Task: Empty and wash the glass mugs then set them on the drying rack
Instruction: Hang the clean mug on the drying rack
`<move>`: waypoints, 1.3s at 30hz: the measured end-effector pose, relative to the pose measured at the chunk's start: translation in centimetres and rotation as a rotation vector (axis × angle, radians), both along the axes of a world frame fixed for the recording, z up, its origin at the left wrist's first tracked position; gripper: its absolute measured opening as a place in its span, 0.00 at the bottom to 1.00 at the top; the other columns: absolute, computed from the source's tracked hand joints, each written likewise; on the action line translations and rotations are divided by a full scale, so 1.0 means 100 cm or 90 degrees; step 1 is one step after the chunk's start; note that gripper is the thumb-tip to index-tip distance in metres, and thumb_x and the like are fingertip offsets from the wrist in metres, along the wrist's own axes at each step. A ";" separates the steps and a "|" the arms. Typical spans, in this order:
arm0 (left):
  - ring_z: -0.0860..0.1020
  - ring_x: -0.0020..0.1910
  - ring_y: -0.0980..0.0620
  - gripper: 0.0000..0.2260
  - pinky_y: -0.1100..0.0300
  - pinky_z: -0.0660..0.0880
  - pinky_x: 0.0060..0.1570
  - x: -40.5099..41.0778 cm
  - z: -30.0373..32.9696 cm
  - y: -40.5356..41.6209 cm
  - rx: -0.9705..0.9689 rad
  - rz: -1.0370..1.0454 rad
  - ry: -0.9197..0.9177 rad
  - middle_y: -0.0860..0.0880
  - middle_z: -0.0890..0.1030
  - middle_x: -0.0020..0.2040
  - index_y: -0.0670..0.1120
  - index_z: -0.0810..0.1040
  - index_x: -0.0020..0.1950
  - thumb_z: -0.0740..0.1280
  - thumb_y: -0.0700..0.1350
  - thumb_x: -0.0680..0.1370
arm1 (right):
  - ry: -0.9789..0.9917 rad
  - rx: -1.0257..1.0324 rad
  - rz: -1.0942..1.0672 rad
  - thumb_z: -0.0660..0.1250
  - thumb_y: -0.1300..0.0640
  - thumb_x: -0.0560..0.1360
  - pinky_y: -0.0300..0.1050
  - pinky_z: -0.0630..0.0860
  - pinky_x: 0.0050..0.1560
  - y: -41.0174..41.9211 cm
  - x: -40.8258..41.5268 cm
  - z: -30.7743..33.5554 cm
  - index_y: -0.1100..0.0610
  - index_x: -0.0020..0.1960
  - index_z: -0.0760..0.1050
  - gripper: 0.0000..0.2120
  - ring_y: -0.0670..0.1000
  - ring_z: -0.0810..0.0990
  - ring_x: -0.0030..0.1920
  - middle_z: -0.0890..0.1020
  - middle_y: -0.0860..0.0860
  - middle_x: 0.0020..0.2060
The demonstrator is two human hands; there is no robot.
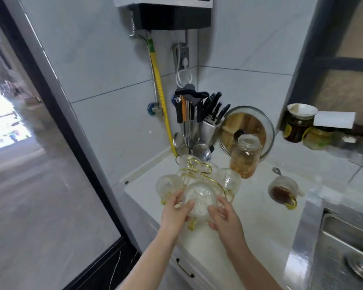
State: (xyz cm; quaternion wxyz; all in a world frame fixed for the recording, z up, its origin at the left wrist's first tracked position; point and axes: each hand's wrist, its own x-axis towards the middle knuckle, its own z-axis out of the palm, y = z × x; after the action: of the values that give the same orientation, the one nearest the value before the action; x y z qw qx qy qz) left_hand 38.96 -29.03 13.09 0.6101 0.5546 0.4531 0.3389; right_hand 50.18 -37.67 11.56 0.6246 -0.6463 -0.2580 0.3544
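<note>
Both forearms are seen reaching up from the bottom edge toward a textured glass mug (199, 198), which is held mouth-toward-camera at the near side of a gold wire drying rack (197, 170) on the white table (258, 222). On the left, a dark-framed glass door (57, 164) is seen running along the table's edge. The left hand (176, 210) is placed on the mug's left side, its fingers (188, 206) curled round the rim and wall. The mug's yellow handle is seen pointing down between the two wrists. Another glass mug (168, 184) is hung on the rack just left of the held one, a third (228, 180) on the rack's right side, and a fourth (190, 162) at its back. The right hand (224, 214) is pressed to the held mug's right side, fingers (215, 212) bent round it. Behind the rack, hanging utensils (189, 114) and a knife block (210, 126) are ranged in the tiled corner. Further right, an open glass jar (245, 155) stands before a leaning glass lid (247, 126). A mug with brown dregs (283, 192) and a spoon is lying tilted on the table, well apart from the rack. At the far right, a steel sink (348, 248) is set into the table.
</note>
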 end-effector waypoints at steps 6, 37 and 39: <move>0.79 0.54 0.51 0.22 0.55 0.78 0.50 -0.004 -0.015 0.032 -0.036 0.056 0.011 0.49 0.75 0.64 0.47 0.69 0.68 0.69 0.45 0.76 | 0.014 -0.028 0.027 0.68 0.54 0.76 0.46 0.80 0.49 0.040 -0.002 -0.009 0.47 0.68 0.70 0.22 0.52 0.79 0.54 0.76 0.55 0.58; 0.79 0.47 0.50 0.18 0.56 0.76 0.47 -0.007 -0.053 0.141 0.305 -0.357 0.476 0.51 0.80 0.45 0.59 0.64 0.69 0.58 0.50 0.80 | 0.118 -0.201 -0.207 0.57 0.61 0.79 0.41 0.76 0.39 0.113 -0.040 -0.062 0.50 0.72 0.64 0.21 0.51 0.76 0.46 0.76 0.54 0.53; 0.79 0.51 0.50 0.18 0.56 0.75 0.48 -0.007 -0.050 0.144 0.335 -0.380 0.501 0.51 0.81 0.50 0.58 0.64 0.70 0.57 0.51 0.80 | 0.086 -0.217 -0.183 0.59 0.61 0.78 0.42 0.75 0.42 0.111 -0.041 -0.057 0.51 0.72 0.62 0.24 0.49 0.76 0.44 0.75 0.51 0.51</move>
State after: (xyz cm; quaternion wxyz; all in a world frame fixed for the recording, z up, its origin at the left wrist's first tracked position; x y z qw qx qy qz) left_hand 38.27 -14.63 8.13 0.3054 0.8772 0.3700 0.0211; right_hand 46.08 -26.55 5.85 0.5664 -0.7474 -0.0572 0.3425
